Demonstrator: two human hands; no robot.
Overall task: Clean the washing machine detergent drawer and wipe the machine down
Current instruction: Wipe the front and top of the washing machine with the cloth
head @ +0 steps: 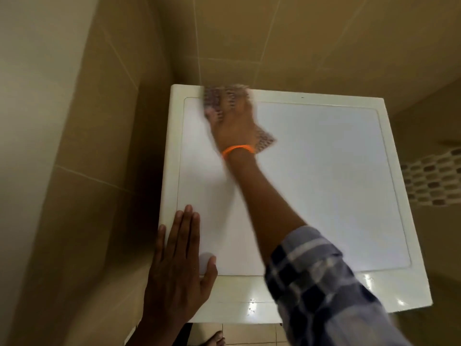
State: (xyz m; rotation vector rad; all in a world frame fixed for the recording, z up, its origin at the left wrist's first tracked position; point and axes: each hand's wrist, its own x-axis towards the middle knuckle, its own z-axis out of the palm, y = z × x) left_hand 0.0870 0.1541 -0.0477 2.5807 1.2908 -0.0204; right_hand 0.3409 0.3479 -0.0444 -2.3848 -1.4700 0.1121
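The right hand (233, 123) presses a patterned cloth (225, 99) flat under spread, blurred fingers at the far left corner of the washing machine's top (324, 171). The left hand (178, 260) lies open, fingers straight, on the near left edge. The detergent drawer is not visible. The cloth could slip over the back edge against the tiled wall (249, 41), and a hard lean could shift the braced palm.

- Machine (311, 171): white top, cream glossy rim.
- Cloth (225, 99): grey and white, small repeating pattern, blurred.
- Wristband (238, 149): bright orange.
- Sleeve (321, 283): navy and white check.
- Wall tiles (249, 33): tan, pale grout.
- Mosaic strip (434, 181): brown and beige ovals.
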